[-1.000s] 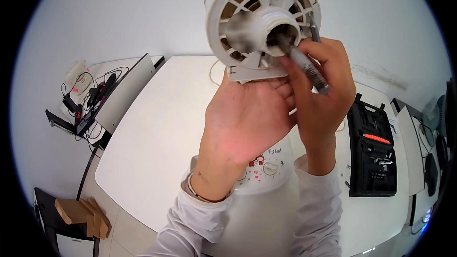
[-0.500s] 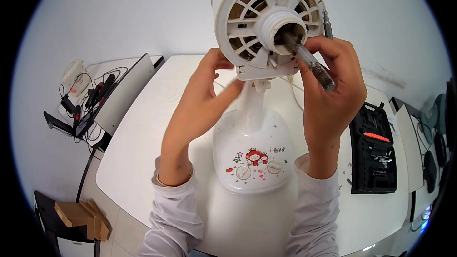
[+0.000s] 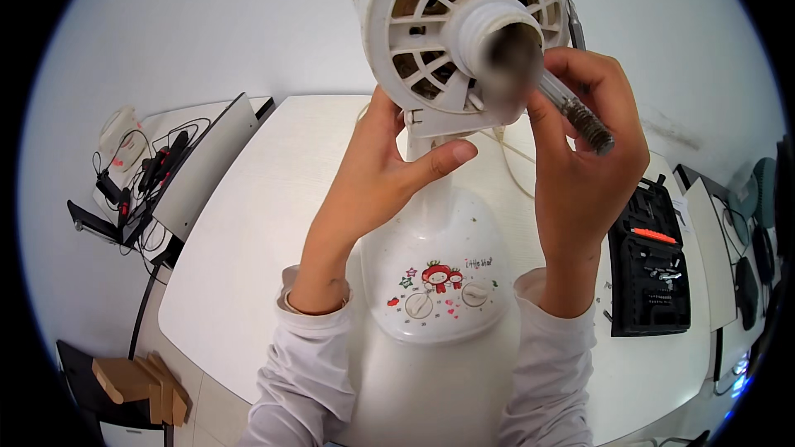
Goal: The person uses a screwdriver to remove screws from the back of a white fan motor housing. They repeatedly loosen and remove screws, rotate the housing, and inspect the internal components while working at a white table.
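Note:
A white electric fan stands with its guard and blades off, its motor housing (image 3: pixel 397 29) facing me. A steel motor shaft (image 3: pixel 590 122) with a threaded end juts out to the lower right; the hub opening around its base is blurred. My right hand (image 3: pixel 590 136) is closed beside the hub, thumb and index finger around the shaft. A slim screwdriver (image 3: pixel 575 26) sticks up from behind that index finger; its handle is hidden. My left hand (image 3: pixel 383 167) cups the housing's lower left, fingers hidden behind it and thumb stretched out in front of the neck.
The fan's white base (image 3: pixel 431 323), with two knobs and cartoon prints, rests on the white table (image 3: pixel 248 281). An open black tool case (image 3: pixel 650 281) lies at the right, small screws beside it. Cables and dark tools (image 3: pixel 166 161) lie on a left side table; cardboard (image 3: pixel 137 381) is below.
The motor housing sits slightly higher and further left in view, while the shaft end appears further right. My left thumb has swung outward, in front of the neck. My right hand stays beside the hub.

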Tool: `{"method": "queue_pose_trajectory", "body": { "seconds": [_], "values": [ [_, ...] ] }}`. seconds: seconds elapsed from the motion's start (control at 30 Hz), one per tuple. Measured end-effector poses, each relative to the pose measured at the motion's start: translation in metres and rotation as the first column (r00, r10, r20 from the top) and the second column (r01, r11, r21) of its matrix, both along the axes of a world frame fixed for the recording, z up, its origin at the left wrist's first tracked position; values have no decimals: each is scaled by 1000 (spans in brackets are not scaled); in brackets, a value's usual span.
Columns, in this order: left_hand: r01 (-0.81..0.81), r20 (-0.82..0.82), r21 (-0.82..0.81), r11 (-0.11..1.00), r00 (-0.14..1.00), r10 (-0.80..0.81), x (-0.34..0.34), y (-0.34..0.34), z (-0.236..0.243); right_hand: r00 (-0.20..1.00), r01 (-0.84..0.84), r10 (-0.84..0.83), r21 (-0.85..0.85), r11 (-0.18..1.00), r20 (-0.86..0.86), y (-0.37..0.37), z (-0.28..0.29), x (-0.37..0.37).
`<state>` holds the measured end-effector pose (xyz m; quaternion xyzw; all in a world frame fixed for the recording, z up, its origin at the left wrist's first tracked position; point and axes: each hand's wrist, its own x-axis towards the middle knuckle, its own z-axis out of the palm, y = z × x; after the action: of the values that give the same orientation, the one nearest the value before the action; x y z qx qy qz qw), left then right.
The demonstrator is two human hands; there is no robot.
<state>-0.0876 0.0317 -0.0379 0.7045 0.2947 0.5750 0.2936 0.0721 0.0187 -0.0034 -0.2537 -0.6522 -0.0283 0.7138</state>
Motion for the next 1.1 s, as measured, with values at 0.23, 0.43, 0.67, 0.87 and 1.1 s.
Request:
{"method": "queue_pose_trajectory", "body": {
  "seconds": [0.23,0.43,0.67,0.87,1.1],
  "values": [
    [-108,-38,54,993,993,110,6,2,0,997,-15,12,46,999,71,5,-1,8],
    [-131,-12,67,989,991,132,7,2,-2,996,-28,22,66,997,82,7,-3,7],
    [-152,53,102,983,988,147,12,5,-12,1000,-17,17,27,999,26,4,-1,2],
    [73,194,0,997,978,-71,19,-5,-2,997,68,-71,156,985,14,0,0,4],
    [280,300,-45,959,919,-254,17,-4,-6,998,6,7,195,981,-67,-6,2,0]
  ]
}}
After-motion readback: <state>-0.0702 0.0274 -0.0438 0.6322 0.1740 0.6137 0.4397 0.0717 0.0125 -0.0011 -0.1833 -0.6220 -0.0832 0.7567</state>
